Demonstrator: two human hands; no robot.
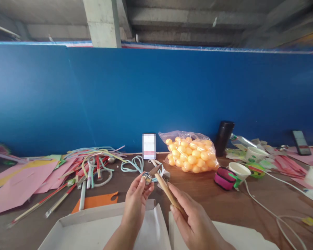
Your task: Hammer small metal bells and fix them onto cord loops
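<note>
My left hand [136,196] is closed, its fingertips pinching a small shiny silver ball [147,178]. In my right hand [191,217] is a wooden stick-like handle [169,193], gripped between thumb and fingers and slanting up to the left. A dark, pointed, blade-like piece [155,169] lies between the handle's far end and the ball; whether it is joined to the handle I cannot tell. Both hands are above the white box lid [91,225] and the table's front part. Just behind them is a light blue cord [135,165].
A phone [149,147] stands against the blue partition [156,93]. Right of it are a bag of orange balls [191,154], a black bottle [224,138], a purple pouch [225,178] and paper cups [239,172]. Pink paper [23,184] and tubes [82,196] lie left; a white cable [263,207] runs right.
</note>
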